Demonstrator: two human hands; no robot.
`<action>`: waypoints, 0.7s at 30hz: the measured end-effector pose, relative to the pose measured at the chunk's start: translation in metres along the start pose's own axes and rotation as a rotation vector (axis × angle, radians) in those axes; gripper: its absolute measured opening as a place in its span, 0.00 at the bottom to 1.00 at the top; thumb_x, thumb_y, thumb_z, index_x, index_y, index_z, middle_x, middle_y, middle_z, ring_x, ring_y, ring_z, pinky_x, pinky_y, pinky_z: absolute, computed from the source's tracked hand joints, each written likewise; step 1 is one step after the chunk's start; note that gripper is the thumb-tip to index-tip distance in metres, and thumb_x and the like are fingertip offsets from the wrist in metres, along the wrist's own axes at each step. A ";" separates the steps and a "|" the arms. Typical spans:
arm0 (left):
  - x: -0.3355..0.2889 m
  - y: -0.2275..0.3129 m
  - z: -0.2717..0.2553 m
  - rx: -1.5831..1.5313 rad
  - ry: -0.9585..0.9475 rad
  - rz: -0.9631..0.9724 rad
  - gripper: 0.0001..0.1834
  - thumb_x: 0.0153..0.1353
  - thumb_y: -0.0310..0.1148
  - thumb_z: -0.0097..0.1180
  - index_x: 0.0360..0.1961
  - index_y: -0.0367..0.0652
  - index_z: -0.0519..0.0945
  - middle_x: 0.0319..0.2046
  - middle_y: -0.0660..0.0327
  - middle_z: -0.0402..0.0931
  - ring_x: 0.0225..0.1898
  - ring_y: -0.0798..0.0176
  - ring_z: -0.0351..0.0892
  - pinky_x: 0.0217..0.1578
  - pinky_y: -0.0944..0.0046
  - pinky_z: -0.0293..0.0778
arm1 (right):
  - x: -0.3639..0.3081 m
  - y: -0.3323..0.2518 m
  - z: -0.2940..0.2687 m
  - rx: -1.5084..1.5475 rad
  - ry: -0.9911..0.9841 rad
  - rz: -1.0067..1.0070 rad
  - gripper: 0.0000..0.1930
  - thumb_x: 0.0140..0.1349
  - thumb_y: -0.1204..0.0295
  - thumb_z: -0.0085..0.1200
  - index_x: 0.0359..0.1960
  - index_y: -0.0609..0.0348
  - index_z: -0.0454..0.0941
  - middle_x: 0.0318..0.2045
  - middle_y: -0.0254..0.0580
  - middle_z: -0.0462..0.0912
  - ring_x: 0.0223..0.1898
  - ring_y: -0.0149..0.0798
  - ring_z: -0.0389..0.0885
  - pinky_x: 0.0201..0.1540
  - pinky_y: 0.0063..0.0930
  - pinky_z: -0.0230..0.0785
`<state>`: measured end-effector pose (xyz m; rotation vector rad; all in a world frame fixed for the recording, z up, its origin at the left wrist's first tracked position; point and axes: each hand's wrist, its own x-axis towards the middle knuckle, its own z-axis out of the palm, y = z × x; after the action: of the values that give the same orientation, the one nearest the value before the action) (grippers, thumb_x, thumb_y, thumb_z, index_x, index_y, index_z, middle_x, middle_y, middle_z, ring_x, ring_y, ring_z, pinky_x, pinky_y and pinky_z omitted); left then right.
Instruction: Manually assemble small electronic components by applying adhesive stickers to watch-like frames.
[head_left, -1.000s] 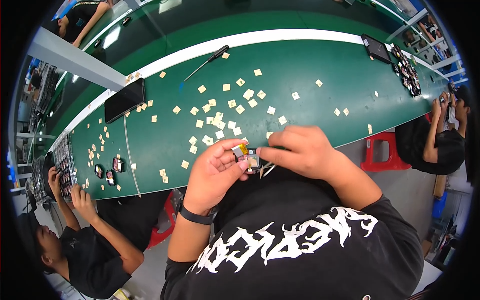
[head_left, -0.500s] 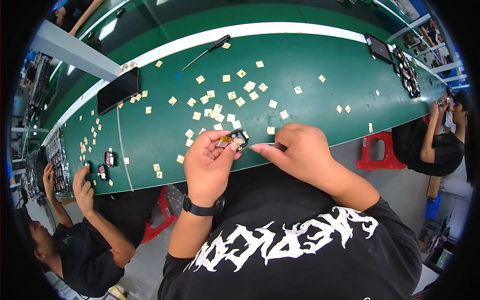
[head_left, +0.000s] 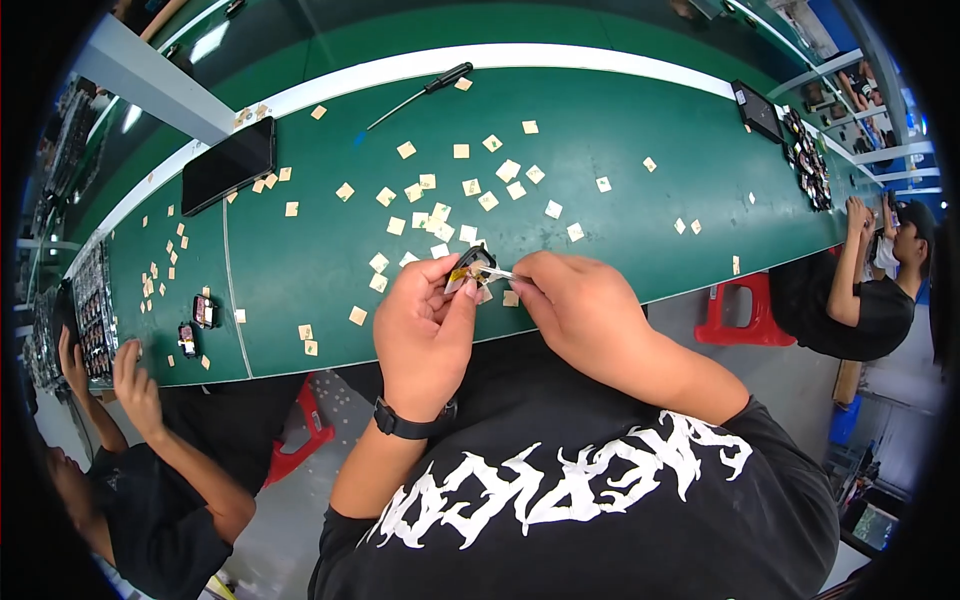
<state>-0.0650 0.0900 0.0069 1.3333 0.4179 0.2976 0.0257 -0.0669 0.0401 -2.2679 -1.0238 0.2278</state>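
Observation:
My left hand pinches a small black device housing above the near edge of the green table. The housing is tilted and open, with a silvery part and a bit of yellow tape showing in it. Thin metal tweezers are gripped in my right hand; their tip reaches into the housing, and what it touches is too small to make out. Many small cream paper squares lie scattered on the table beyond both hands.
A black-handled screwdriver lies near the white far edge, and a black phone lies at left. A black box and a pile of dark parts are at far right. Co-workers sit on both sides; two small devices lie near the left one.
My right hand has come left, bringing the tweezers' tip from beside the housing into it. The left co-worker's hand has moved away from the small devices on the table.

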 end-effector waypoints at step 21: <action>0.003 0.009 -0.006 -0.024 -0.127 -0.113 0.12 0.69 0.20 0.54 0.52 0.31 0.79 0.39 0.59 0.82 0.39 0.71 0.83 0.42 0.71 0.80 | 0.033 -0.005 -0.008 0.305 -0.060 -0.197 0.13 0.60 0.76 0.65 0.47 0.60 0.82 0.31 0.39 0.82 0.26 0.35 0.79 0.29 0.27 0.70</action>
<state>-0.0651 0.0983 0.0140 1.2920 0.3794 0.1230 0.0482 -0.0442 0.0524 -1.8843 -1.1499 0.3449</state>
